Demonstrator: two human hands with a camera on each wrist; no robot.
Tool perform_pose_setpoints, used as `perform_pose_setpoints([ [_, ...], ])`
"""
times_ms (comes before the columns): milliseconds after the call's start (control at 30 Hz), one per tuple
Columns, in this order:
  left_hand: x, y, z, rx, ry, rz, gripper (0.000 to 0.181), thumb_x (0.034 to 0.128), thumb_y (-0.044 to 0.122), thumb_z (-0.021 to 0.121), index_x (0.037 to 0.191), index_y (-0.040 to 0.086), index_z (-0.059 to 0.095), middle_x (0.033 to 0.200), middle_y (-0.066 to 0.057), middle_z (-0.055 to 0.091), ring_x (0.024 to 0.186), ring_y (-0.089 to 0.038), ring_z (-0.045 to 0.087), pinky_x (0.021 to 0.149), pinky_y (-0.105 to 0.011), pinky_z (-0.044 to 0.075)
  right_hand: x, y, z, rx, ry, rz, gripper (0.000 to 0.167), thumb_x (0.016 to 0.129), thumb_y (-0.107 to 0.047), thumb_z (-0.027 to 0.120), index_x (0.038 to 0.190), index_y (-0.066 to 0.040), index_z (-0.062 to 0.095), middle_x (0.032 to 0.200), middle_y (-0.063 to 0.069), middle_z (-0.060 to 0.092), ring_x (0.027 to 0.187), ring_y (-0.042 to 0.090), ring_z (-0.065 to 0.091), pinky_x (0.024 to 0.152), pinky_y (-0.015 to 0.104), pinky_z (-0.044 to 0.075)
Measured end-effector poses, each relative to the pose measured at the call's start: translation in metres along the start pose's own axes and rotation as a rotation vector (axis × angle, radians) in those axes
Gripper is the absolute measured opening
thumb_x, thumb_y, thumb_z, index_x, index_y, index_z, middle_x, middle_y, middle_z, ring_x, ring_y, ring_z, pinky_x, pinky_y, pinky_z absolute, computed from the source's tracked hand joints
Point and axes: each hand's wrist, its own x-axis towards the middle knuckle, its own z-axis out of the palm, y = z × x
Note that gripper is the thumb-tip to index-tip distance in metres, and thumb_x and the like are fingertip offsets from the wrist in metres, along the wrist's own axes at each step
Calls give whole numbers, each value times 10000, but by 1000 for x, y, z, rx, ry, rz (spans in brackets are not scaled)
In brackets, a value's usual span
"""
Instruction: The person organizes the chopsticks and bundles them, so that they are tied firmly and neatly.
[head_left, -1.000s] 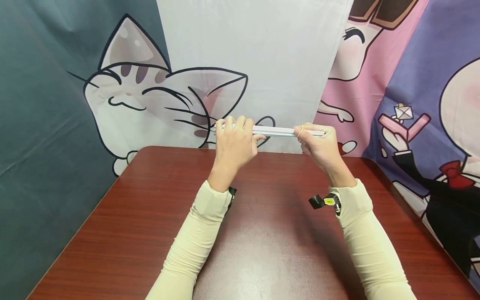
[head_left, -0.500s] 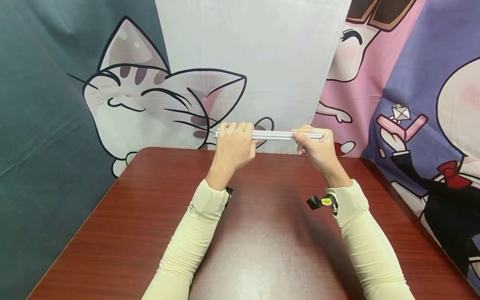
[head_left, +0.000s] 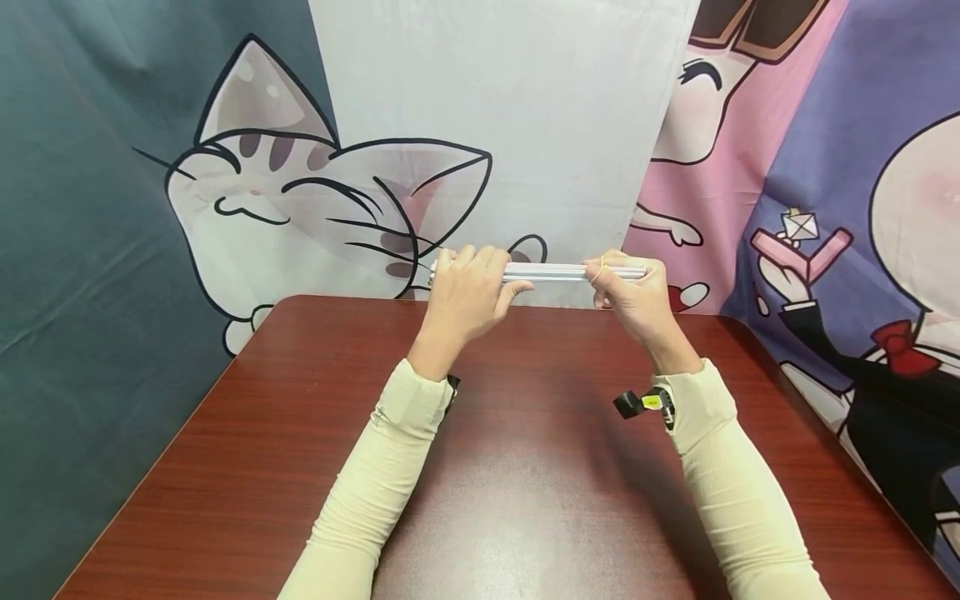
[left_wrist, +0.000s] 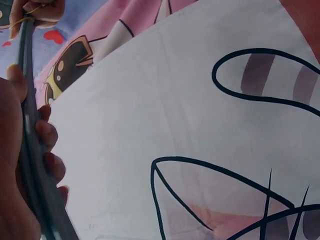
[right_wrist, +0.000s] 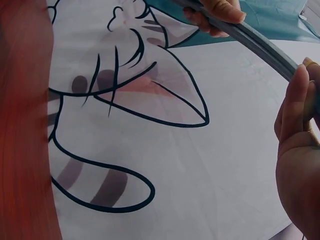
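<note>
A bundle of thin, straight white sticks is held level in the air above the table's far edge; their exact kind is unclear. Around its left part my left hand curls its fingers, the thumb lying along the near side. My right hand pinches the other end. A thin yellowish rubber band loops over the right fingers and the sticks. In the left wrist view the bundle looks grey and runs between palm and fingertips. From the right wrist, the bundle spans both hands.
A reddish-brown wooden table lies below the arms. Behind it hangs a printed cloth with cartoon figures, close to the hands. A small black wrist camera sticks out from the right cuff.
Both hands and the bundle have dropped slightly in view. My left thumb drew back, then stretched out to the right along the sticks. The right hand's pinch looks the same.
</note>
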Motion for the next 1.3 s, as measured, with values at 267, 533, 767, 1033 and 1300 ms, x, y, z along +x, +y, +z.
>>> perform_pose_setpoints([
  [267,2,-4,-1,-10,118,20,445,879,547,607,858,103,602,752,-46,570,713,-283,528,729,-461,399,2,-5,-3,-180,20,73,123,827,103,692,939,91,740,779,71,585,437,130,469,409,198,374],
  [533,-4,-8,4,-2,102,21,434,875,550,595,856,117,613,753,-44,572,734,-270,533,755,-478,405,6,-23,1,-458,26,378,125,829,-98,780,954,-103,789,834,0,666,496,94,514,484,216,449],
  [767,-5,-7,7,-7,109,36,424,849,539,647,839,117,613,743,-41,574,730,-276,536,765,-481,400,9,-34,8,-656,0,365,182,813,-123,796,992,-94,782,852,-59,717,556,84,534,505,243,506],
  [1033,-5,-8,6,-19,98,29,406,837,525,675,842,124,614,732,-37,575,718,-271,537,767,-483,398,3,-38,27,-1108,-64,-109,272,760,-82,837,1019,-31,774,998,125,621,814,288,517,688,308,424],
  [1300,-1,-6,3,-44,116,16,398,871,528,622,839,131,612,725,-36,575,699,-272,534,750,-487,391,-7,-29,40,-1292,-133,-628,217,744,38,800,945,-40,783,967,137,652,895,394,530,673,513,311],
])
